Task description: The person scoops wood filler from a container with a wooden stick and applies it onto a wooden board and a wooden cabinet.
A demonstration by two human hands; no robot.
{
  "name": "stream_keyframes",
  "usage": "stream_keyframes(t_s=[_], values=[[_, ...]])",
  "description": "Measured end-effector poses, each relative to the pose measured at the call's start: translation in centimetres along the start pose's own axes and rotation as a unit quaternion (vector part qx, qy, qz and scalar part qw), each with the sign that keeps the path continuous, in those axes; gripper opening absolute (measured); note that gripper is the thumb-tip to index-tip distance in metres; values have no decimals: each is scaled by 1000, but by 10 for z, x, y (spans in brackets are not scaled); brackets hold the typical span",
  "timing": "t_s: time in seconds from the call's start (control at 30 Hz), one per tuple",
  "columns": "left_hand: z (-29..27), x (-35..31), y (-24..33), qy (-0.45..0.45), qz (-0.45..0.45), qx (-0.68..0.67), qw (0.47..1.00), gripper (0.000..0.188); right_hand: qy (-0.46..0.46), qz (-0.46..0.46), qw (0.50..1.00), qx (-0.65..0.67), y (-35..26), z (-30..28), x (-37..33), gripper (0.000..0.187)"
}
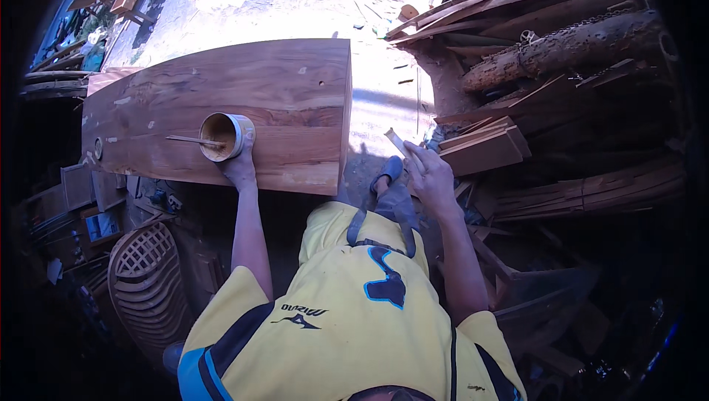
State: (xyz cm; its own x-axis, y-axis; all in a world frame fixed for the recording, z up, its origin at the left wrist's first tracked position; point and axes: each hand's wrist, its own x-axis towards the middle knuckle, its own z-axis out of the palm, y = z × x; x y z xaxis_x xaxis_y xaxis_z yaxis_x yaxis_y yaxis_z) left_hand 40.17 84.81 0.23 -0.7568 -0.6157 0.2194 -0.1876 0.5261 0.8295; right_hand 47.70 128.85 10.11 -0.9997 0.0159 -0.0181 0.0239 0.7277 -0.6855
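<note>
My left hand (241, 170) is closed round the side of a small white tub (246, 134) of tan paste, tipped so that its mouth shows. A thin wooden stick (185, 139) pokes out over the tub's rim. Beneath the tub lies a broad brown wooden panel (288, 131) with pale smears and a small hole near its right end. To the right of the panel, in the air, my right hand (433, 179) grips a narrow, pale flat tool (397, 141), perhaps a putty knife; a yellowish dab shows at its tip.
Stacked boards (484, 146), a rough log (569, 50) and bundled wood strips (591, 190) crowd the right side. A slatted wooden piece (151, 268) stands at lower left, near framed panels (77, 187). Bright sunlit ground (295, 2) stretches beyond the panel.
</note>
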Motion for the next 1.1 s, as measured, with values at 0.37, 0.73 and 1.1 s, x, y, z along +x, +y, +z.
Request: stream_keyframes(t_s=[0.37,0.73,1.1], values=[[27,-19,10,71,-21,67,995,112,-162,-99,974,-119,-7,33,129,43],[19,-22,9,36,-69,91,993,106,-250,-159,924,-241,-40,38,183,59],[23,-25,9,49,-54,90,993,109,-329,-214,895,-213,-14,12,206,43]])
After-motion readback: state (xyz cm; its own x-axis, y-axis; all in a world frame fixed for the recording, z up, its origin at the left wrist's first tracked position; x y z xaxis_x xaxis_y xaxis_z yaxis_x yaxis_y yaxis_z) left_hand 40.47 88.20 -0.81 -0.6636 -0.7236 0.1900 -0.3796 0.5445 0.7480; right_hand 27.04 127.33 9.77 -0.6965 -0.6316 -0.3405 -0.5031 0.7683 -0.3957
